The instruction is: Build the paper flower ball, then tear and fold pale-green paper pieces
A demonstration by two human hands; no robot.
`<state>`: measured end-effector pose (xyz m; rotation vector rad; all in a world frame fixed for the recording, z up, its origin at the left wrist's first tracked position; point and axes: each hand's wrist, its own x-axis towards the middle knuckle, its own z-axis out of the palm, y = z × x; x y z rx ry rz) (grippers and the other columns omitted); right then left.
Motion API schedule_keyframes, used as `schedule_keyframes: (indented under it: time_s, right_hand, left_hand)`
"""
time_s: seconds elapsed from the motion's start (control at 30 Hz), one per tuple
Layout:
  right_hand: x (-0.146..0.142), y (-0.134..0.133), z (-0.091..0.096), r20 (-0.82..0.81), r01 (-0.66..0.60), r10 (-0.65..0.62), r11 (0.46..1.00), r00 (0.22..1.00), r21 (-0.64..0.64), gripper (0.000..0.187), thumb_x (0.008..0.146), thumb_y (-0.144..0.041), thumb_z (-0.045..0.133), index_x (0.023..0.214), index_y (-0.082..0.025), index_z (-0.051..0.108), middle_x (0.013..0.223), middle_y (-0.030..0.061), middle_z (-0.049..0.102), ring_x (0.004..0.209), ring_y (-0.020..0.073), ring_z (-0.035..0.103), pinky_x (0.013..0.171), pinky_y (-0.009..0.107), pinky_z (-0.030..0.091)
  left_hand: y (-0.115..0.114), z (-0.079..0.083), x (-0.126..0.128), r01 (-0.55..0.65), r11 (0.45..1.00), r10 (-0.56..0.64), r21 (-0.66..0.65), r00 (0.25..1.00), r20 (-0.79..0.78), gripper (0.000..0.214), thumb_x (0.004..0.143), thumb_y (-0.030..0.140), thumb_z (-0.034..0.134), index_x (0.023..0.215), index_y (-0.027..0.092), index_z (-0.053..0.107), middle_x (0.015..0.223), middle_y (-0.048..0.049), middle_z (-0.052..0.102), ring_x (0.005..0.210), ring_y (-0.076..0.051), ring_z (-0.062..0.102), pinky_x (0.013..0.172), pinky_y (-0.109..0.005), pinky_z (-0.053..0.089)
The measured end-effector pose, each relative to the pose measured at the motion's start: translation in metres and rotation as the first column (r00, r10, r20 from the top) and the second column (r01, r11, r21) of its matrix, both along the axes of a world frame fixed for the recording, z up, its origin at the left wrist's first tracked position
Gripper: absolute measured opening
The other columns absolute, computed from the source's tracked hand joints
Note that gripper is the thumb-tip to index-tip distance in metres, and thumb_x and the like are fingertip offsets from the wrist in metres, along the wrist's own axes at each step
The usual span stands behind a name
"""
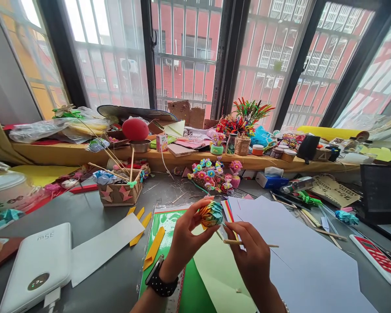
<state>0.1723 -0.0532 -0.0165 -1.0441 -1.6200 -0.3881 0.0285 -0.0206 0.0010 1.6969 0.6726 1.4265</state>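
Observation:
My left hand (190, 232), with a dark watch on the wrist, grips a folded-paper ball (211, 214) between thumb and fingers. One side of the ball is yellow-orange, the other teal. My right hand (252, 248) is closed around a thin wooden stick (273, 246) lying crosswise in it. Its thumb and index finger pinch close to the ball's teal side; whether they touch it I cannot tell. Below the hands lie a pale green paper sheet (211, 271) and a green mat (167, 217). Folded yellow paper strips (154, 248) rest to the left of my left hand.
White paper sheets (299, 252) spread to the right. A white power bank (38, 265) and a paper strip (107, 248) lie left. Behind stand a cardboard box (120, 194) with sticks and a bunch of small flowers (211, 174). A red-and-white calculator (378, 261) sits far right.

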Motion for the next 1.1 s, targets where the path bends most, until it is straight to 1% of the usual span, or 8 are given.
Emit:
schedule_keyframes:
  time_s: [0.2, 0.33, 0.43, 0.57, 0.73, 0.93, 1.0, 1.1]
  right_hand:
    - [0.001, -0.002, 0.004, -0.003, -0.028, 0.028, 0.999, 1.0, 0.024, 0.011, 0.076, -0.014, 0.053, 0.083, -0.017, 0.061, 0.07, 0.0042, 0.062, 0.065, 0.0138, 0.059, 0.058, 0.024, 0.049]
    - [0.004, -0.001, 0.004, 0.058, -0.104, 0.105, 0.994, 0.993, -0.029, 0.02, 0.076, -0.013, 0.053, 0.096, -0.018, 0.058, 0.079, 0.0051, 0.064, 0.074, 0.0145, 0.06, 0.064, 0.025, 0.05]
    - [0.006, -0.001, 0.002, 0.114, -0.12, 0.125, 0.991, 0.986, -0.05, 0.028, 0.077, -0.011, 0.051, 0.104, -0.02, 0.055, 0.085, 0.0053, 0.064, 0.077, 0.0141, 0.06, 0.065, 0.024, 0.05]
    - [0.005, -0.002, 0.001, 0.13, -0.139, 0.145, 0.989, 0.981, -0.055, 0.027, 0.078, -0.011, 0.05, 0.103, -0.02, 0.056, 0.083, 0.005, 0.065, 0.075, 0.0138, 0.061, 0.063, 0.023, 0.051]
    - [0.002, -0.004, 0.003, 0.02, -0.138, 0.139, 0.99, 0.99, -0.036, 0.018, 0.078, -0.012, 0.05, 0.091, -0.019, 0.06, 0.075, 0.004, 0.065, 0.069, 0.0134, 0.061, 0.062, 0.024, 0.05]
    - [0.0, -0.005, 0.006, -0.096, -0.132, 0.122, 0.986, 0.988, -0.104, 0.012, 0.078, -0.016, 0.049, 0.084, -0.018, 0.059, 0.07, 0.0027, 0.064, 0.061, 0.0124, 0.059, 0.055, 0.022, 0.048]
    - [0.0, -0.005, 0.006, -0.145, -0.114, 0.094, 0.983, 0.985, -0.144, 0.012, 0.078, -0.018, 0.048, 0.084, -0.018, 0.059, 0.07, 0.0022, 0.065, 0.051, 0.0107, 0.057, 0.048, 0.02, 0.046]
    - [0.001, -0.006, 0.007, -0.22, -0.161, 0.108, 0.958, 0.97, -0.239, 0.013, 0.079, -0.021, 0.048, 0.085, -0.019, 0.059, 0.069, 0.0011, 0.065, 0.044, 0.009, 0.053, 0.043, 0.019, 0.044]
  left_hand:
    - [0.002, 0.002, -0.003, 0.074, 0.997, -0.074, -0.012, 0.997, 0.026, 0.04, 0.068, 0.015, 0.061, 0.106, 0.019, 0.048, 0.123, -0.0097, 0.045, 0.104, -0.022, 0.051, 0.087, -0.032, 0.045]
    - [0.007, 0.004, -0.007, 0.105, 0.994, -0.104, -0.022, 0.992, 0.065, 0.043, 0.068, 0.015, 0.062, 0.108, 0.02, 0.049, 0.118, -0.0086, 0.044, 0.101, -0.021, 0.05, 0.085, -0.03, 0.045]
    - [0.01, 0.003, -0.01, 0.143, 0.986, -0.133, -0.09, 0.985, 0.106, 0.047, 0.066, 0.016, 0.064, 0.11, 0.02, 0.048, 0.112, -0.0071, 0.046, 0.094, -0.019, 0.053, 0.08, -0.028, 0.046]
    - [0.012, 0.0, -0.008, 0.214, 0.959, -0.192, -0.188, 0.973, 0.125, 0.052, 0.065, 0.018, 0.066, 0.112, 0.02, 0.045, 0.102, -0.0066, 0.052, 0.089, -0.018, 0.054, 0.074, -0.027, 0.047]
    - [0.014, -0.003, -0.008, 0.256, 0.947, -0.222, -0.197, 0.959, 0.177, 0.06, 0.062, 0.028, 0.068, 0.115, 0.022, 0.041, 0.102, -0.0058, 0.051, 0.089, -0.019, 0.053, 0.074, -0.027, 0.046]
    - [0.008, 0.002, -0.011, 0.3, 0.923, -0.311, -0.242, 0.95, -0.01, 0.065, 0.06, 0.019, 0.069, 0.117, 0.026, 0.039, 0.114, -0.0066, 0.047, 0.094, -0.02, 0.051, 0.082, -0.032, 0.042]
    - [0.007, 0.004, -0.011, 0.291, 0.927, -0.304, -0.235, 0.952, -0.02, 0.069, 0.059, 0.017, 0.07, 0.118, 0.028, 0.038, 0.116, -0.006, 0.046, 0.093, -0.019, 0.051, 0.081, -0.032, 0.043]
    - [0.009, 0.005, -0.011, 0.202, 0.954, -0.222, -0.222, 0.973, -0.069, 0.053, 0.063, 0.02, 0.066, 0.111, 0.025, 0.045, 0.101, -0.0038, 0.052, 0.084, -0.017, 0.053, 0.075, -0.029, 0.045]
